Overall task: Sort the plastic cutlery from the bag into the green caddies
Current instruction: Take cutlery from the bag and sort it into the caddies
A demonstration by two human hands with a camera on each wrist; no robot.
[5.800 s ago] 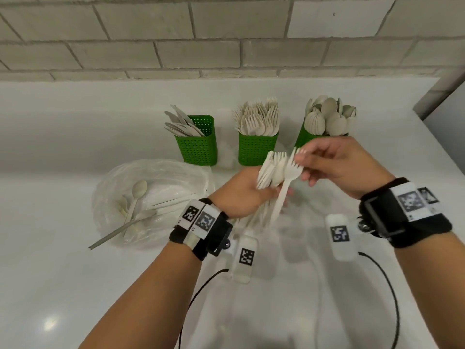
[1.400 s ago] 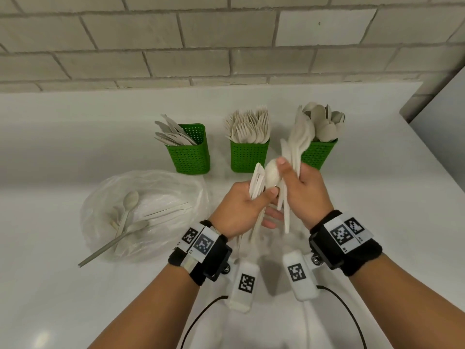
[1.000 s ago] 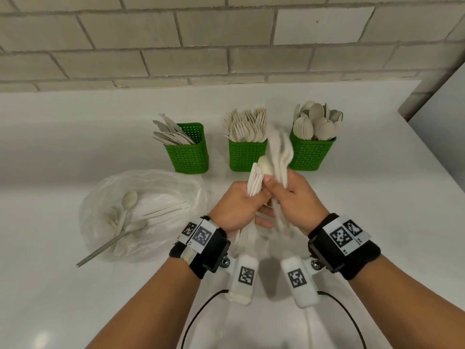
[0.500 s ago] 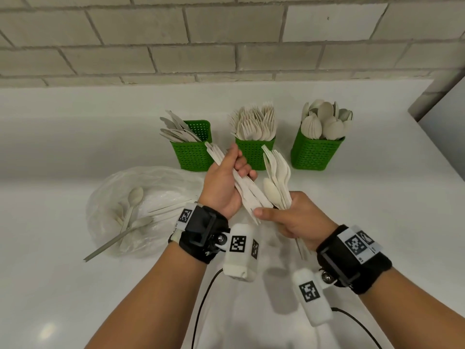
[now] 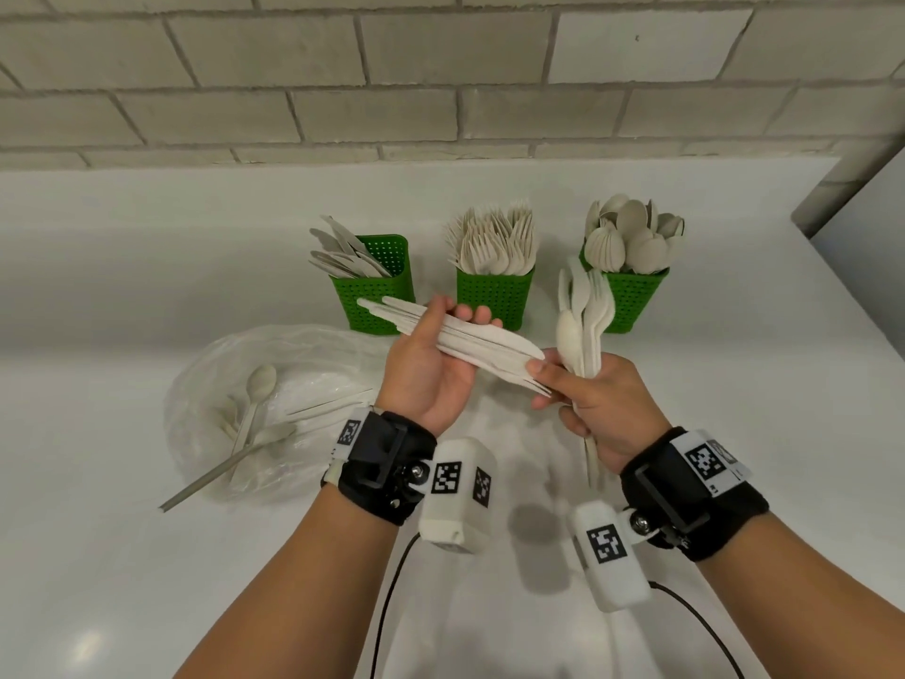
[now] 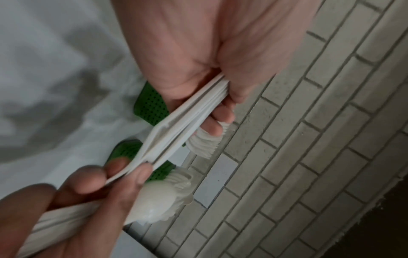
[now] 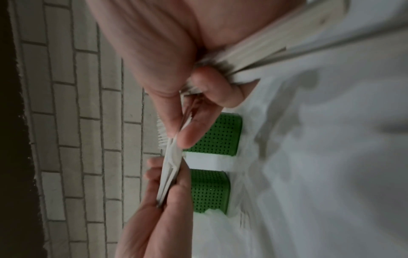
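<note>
Three green caddies stand in a row by the wall: the knife caddy (image 5: 379, 291), the fork caddy (image 5: 493, 298) and the spoon caddy (image 5: 631, 298). My left hand (image 5: 431, 365) grips a bundle of white knives (image 5: 470, 343) lying almost level in front of the fork caddy. My right hand (image 5: 592, 399) holds an upright bunch of spoons and forks (image 5: 585, 316), and its thumb and forefinger pinch the knife tips (image 6: 132, 171). The clear bag (image 5: 264, 409) lies at the left with a few loose pieces inside.
The white counter (image 5: 147, 556) runs back to a brick wall (image 5: 440, 80). A grey utensil handle (image 5: 205, 485) sticks out of the bag towards the front left. Black cables (image 5: 387, 610) trail from both wrist cameras over the counter.
The mixed bunch has been split: my left hand took the knives and turned them level, my right hand kept the spoons and forks and now pinches the knife tips.
</note>
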